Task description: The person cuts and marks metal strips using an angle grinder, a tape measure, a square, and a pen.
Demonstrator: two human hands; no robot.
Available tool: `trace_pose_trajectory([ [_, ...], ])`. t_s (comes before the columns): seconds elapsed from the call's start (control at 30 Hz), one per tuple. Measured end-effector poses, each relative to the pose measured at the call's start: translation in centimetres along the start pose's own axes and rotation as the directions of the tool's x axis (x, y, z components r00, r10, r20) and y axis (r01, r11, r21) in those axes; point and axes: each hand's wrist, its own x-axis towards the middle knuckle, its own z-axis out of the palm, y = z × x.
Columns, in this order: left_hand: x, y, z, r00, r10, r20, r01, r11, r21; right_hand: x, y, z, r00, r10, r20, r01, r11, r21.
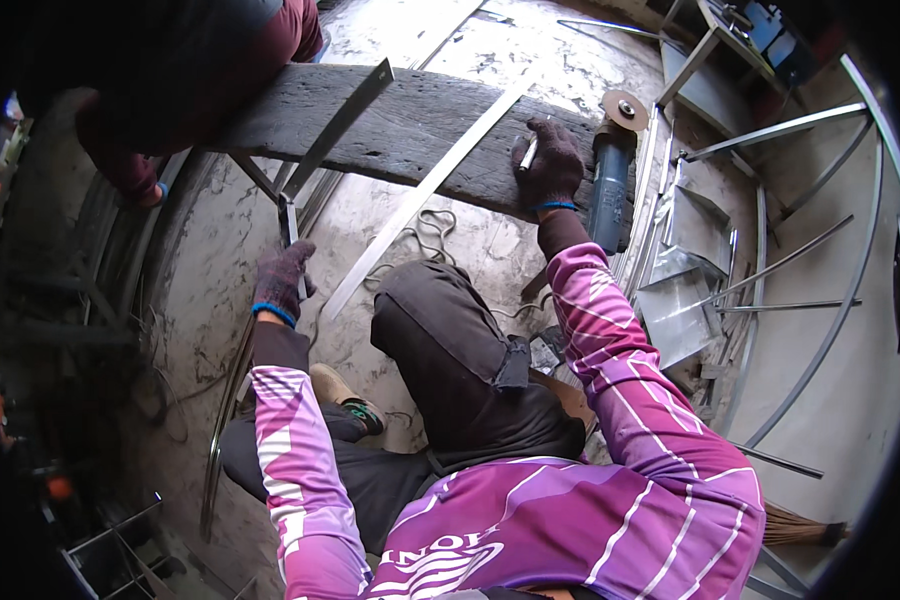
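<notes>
My left hand (284, 276), in a dark knit glove with a blue cuff, is closed around the shiny end of what looks like a metal try square (342, 127). Its darker blade slants up across a weathered wooden plank (440, 110). My right hand (550, 165), gloved the same way, rests over the plank and grips a short whitish marker-like stick (528, 153). Between the hands, a long flat metal bar (425, 195) lies diagonally across the plank, its near end jutting out toward me. Just right of my right hand is a blue angle grinder (610, 185) with a brown disc.
Another person (200, 60) is close by at the upper left, by the plank's left end. A cord (430, 235) loops over the stained floor. Bent sheet metal (678, 300) and curved metal rods (840, 345) stand at the right. A broom (800, 528) lies lower right.
</notes>
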Motion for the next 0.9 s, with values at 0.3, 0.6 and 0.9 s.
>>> trace_pose_trajectory([
  [0.3,-3.7,-1.9,0.3,0.936,0.187,0.299,-0.319,0.812,0.489,-5.4,-4.3,-8.9,0.975,-0.221,-0.021,0.219,0.939,0.266],
  [0.6,-7.4,-1.9,-3.1,0.938,0.329,0.114,-0.335,0.766,0.548,-5.1,-4.5,-12.8,0.974,-0.223,0.046,0.184,0.891,0.415],
  [0.9,-18.3,-10.2,-10.9,0.977,0.211,0.012,-0.179,0.792,0.584,1.1,-7.5,-2.8,0.809,-0.519,0.277,0.295,0.765,0.572],
])
